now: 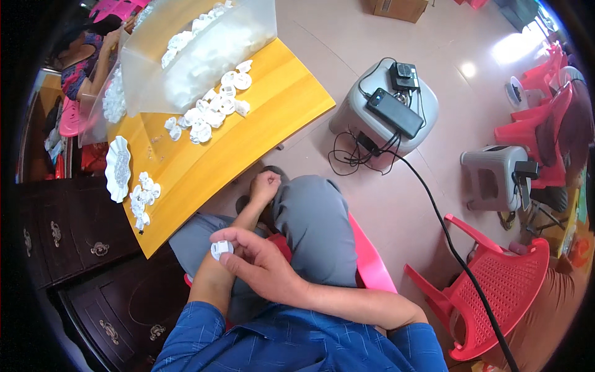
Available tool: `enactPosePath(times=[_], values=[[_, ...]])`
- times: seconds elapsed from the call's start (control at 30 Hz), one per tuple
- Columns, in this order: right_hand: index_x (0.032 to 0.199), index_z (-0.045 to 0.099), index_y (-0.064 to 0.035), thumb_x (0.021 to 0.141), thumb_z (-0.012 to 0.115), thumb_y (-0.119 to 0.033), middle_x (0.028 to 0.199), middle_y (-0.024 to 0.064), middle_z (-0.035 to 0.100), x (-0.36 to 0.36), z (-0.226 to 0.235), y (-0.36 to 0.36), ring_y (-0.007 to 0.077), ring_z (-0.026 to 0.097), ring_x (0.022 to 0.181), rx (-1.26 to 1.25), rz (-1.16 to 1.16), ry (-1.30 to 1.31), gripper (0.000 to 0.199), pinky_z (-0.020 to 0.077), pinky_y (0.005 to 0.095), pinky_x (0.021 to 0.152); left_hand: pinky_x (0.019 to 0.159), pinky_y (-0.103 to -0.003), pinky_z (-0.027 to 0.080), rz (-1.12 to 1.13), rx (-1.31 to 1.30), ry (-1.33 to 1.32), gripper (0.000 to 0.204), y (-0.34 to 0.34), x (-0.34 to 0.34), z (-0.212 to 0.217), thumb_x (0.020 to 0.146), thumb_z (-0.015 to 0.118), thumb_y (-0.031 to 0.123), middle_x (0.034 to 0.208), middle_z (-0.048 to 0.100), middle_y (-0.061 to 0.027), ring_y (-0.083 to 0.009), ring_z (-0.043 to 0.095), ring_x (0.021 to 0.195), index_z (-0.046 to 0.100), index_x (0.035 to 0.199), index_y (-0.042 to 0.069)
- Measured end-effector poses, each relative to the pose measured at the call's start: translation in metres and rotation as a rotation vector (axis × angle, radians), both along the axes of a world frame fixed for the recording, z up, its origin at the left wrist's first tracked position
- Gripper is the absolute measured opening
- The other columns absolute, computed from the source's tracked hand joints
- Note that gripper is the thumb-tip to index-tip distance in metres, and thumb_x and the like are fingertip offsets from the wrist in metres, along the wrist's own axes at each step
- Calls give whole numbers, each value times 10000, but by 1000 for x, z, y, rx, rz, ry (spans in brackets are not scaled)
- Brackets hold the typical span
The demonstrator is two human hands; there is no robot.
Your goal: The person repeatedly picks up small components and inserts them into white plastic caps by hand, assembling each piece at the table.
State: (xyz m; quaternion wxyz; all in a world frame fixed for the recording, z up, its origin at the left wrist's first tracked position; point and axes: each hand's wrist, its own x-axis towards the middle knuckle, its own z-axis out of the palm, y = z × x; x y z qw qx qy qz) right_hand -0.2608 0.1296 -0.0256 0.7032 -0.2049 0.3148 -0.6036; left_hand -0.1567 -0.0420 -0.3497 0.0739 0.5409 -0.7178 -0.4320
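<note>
My right hand [263, 263] reaches across my lap, its thumb and fingers pinching a small round white plastic piece [221, 249] with a raised block on top. Beyond it, my left hand [266, 185] hangs low beside my grey-trousered knee, fingers curled closed; whether anything is inside them is hidden. Similar white pieces [214, 110] lie loosely piled on the yellow wooden table [285, 80] in front of a large clear plastic bag [204, 68] full of white parts. A smaller cluster of white pieces [144, 193] rests near the table's left corner, next to a wavy-edged white dish [118, 168].
At the right, a grey stool [347, 111] carries a black power bank [395, 113] and cables. One thick black cable [446, 242] crosses to the lower edge. A red plastic chair [496, 297] stands at right, a dark cabinet [80, 248] at left. Another person [90, 68] sits beyond the bags.
</note>
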Motion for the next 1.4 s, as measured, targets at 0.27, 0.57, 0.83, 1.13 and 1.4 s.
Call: enactPosePath(times=[0.27, 0.57, 0.83, 1.13, 1.4], values=[[1401, 544, -35, 1069, 600, -133, 1074, -38, 601, -23, 9, -4, 11, 536, 917, 78, 91, -138, 350, 465, 203, 792, 757, -397, 562, -59, -107, -27, 157, -16, -37, -35, 866, 709, 212, 846, 747, -121, -275, 727, 790, 753, 926, 74], [1395, 562, -59, 1051, 608, -133, 1019, -30, 591, -34, 14, -12, 52, 499, 859, 166, 72, -299, 355, 427, 227, 763, 786, -397, 567, -154, 10, -250, 198, -14, -46, -89, 892, 703, 172, 896, 746, -156, -266, 733, 845, 729, 1024, 25], [1355, 581, -16, 1033, 651, -109, 1134, -3, 619, -54, 20, -20, 55, 555, 985, 175, -78, -516, 342, 446, 221, 858, 855, -430, 550, -262, -131, -141, 342, -54, -76, -114, 875, 730, 158, 1039, 716, -195, -331, 703, 984, 664, 1189, 40], [1349, 593, -12, 1031, 663, -113, 1129, -3, 616, -73, 22, -22, 57, 547, 994, 190, -109, -667, 341, 440, 222, 855, 931, -489, 526, -332, -116, -234, 482, -45, -136, -125, 847, 745, 96, 1109, 688, -203, -401, 652, 1097, 602, 1308, 79], [1344, 600, -15, 1027, 671, -122, 1134, 1, 621, -84, 21, -26, 63, 551, 1006, 174, -153, -657, 342, 445, 229, 861, 872, -541, 540, -481, -246, -351, 272, -48, -144, -154, 871, 667, 32, 1039, 688, -205, -435, 679, 999, 598, 1132, 66]])
